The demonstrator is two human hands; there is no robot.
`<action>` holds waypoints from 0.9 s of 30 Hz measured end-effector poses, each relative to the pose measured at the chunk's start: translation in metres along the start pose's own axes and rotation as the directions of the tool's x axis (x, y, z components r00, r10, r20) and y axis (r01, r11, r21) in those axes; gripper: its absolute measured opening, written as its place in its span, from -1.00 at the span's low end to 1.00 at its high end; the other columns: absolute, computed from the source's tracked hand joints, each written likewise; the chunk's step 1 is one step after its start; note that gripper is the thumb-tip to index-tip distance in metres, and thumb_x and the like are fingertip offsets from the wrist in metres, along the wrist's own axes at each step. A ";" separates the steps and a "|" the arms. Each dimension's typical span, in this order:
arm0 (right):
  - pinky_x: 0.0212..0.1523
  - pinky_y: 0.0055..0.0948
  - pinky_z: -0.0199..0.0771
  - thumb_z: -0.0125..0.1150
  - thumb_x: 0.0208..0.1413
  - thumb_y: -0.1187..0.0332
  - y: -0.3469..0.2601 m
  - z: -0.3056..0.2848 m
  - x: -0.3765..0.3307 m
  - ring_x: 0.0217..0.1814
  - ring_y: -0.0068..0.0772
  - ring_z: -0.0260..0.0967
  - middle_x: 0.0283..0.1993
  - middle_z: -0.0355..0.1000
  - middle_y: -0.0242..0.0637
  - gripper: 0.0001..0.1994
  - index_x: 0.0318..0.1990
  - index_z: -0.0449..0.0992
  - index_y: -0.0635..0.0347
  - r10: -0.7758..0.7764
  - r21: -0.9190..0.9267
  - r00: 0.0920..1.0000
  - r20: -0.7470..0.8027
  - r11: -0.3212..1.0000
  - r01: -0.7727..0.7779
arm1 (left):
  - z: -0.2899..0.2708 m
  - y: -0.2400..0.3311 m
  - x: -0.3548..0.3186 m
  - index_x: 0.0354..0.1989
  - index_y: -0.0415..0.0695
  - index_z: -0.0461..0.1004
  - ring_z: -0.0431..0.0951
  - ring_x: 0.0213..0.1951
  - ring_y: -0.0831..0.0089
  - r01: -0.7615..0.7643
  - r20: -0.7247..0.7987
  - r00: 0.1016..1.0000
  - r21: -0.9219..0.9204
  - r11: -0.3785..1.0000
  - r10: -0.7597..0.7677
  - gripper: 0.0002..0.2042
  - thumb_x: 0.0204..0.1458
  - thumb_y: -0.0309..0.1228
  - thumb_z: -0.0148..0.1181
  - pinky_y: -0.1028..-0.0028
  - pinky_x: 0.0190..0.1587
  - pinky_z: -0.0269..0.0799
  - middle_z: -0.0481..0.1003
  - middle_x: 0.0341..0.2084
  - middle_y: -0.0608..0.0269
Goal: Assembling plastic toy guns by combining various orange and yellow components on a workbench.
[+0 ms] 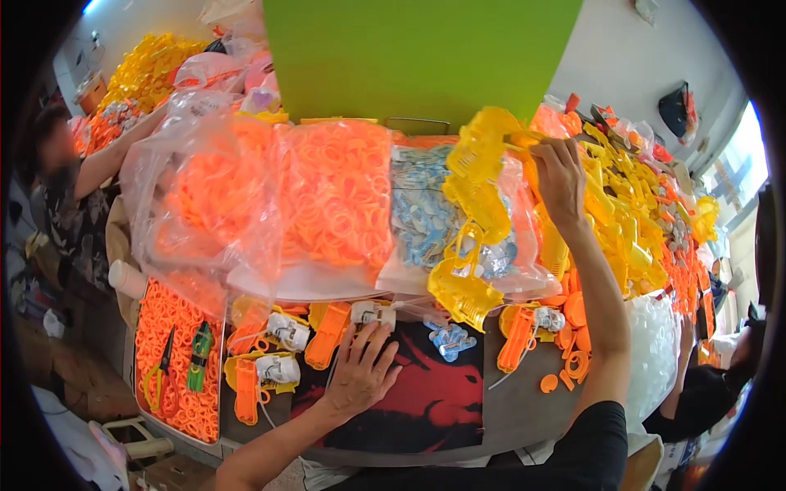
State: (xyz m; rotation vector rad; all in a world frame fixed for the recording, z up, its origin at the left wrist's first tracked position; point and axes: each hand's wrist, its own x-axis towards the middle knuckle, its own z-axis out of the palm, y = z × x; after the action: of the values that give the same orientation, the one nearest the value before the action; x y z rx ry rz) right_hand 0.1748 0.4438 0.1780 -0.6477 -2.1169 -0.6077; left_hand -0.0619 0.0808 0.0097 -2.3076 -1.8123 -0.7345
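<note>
My right hand (pixel 559 176) is raised at the right of the bags, its fingers closed on a dangling chain of translucent yellow plastic shells (pixel 475 213). The lowest shell hangs in front of a clear bag of blue-and-white pieces (pixel 417 204). My left hand (pixel 360 372) lies on a black-and-red mat (pixel 434 393) with its fingers spread. Its fingertips are close to a white mechanism (pixel 372 313) beside an orange plastic housing (pixel 329 334); whether they touch cannot be told. A few blue pieces (pixel 450 340) rest on the mat, right of my left hand.
Bags of orange rings (pixel 336 196) stand behind the mat. At left, a tray of small orange parts (pixel 180 319) holds yellow-handled pliers (pixel 164 372) and a green tool (pixel 198 360). Yellow parts (pixel 630 237) are heaped at right. Other people (pixel 712 401) sit at both sides.
</note>
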 end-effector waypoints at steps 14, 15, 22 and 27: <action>0.01 -0.27 0.51 0.31 0.11 0.07 -0.098 0.196 0.182 -0.01 -0.29 0.55 -0.05 0.61 -0.12 -0.56 -0.04 0.62 0.29 0.024 0.431 0.745 0.667 0.803 -0.412 | 0.002 0.004 -0.006 0.11 -0.13 0.48 0.16 0.43 0.07 -0.007 0.025 1.000 -0.015 1.000 0.008 -0.54 0.13 -0.10 0.27 -0.14 0.43 0.00 0.29 0.33 0.02; -0.02 -0.25 0.53 0.31 0.09 0.02 -0.110 0.226 0.185 -0.05 -0.27 0.57 -0.08 0.63 -0.13 -0.53 -0.06 0.63 0.27 0.020 0.477 0.774 0.633 0.777 -0.410 | 0.002 0.004 -0.007 0.11 -0.13 0.48 0.16 0.43 0.07 -0.003 0.028 1.000 -0.002 1.000 0.003 -0.54 0.13 -0.10 0.27 -0.14 0.43 0.00 0.29 0.33 0.02; -0.10 -0.21 0.55 0.31 0.09 0.02 -0.179 0.324 0.185 -0.19 -0.14 0.60 -0.20 0.64 -0.06 -0.59 -0.14 0.68 0.21 0.112 0.255 0.645 0.756 0.857 -0.448 | 0.002 0.002 -0.004 0.12 -0.16 0.48 0.09 0.47 0.13 0.012 0.040 0.999 -0.064 0.998 -0.009 -0.57 0.22 -0.11 0.16 -0.08 0.42 0.05 0.22 0.40 0.08; -0.11 -0.27 0.55 0.28 0.18 0.22 -0.159 0.277 0.191 -0.18 -0.06 0.59 -0.23 0.63 -0.03 -0.73 -0.14 0.66 0.25 -0.040 0.497 0.796 0.603 0.800 -0.336 | 0.006 -0.008 0.000 0.12 -0.15 0.47 0.12 0.45 0.12 0.013 0.035 0.999 -0.058 0.998 -0.011 -0.55 0.19 -0.11 0.21 -0.10 0.42 0.03 0.24 0.38 0.07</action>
State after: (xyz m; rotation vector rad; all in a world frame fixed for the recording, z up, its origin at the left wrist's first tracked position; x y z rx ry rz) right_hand -0.1835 0.5401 0.1514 -0.6946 -2.5984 0.4266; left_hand -0.0672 0.0850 0.0024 -2.3620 -1.8447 -0.7632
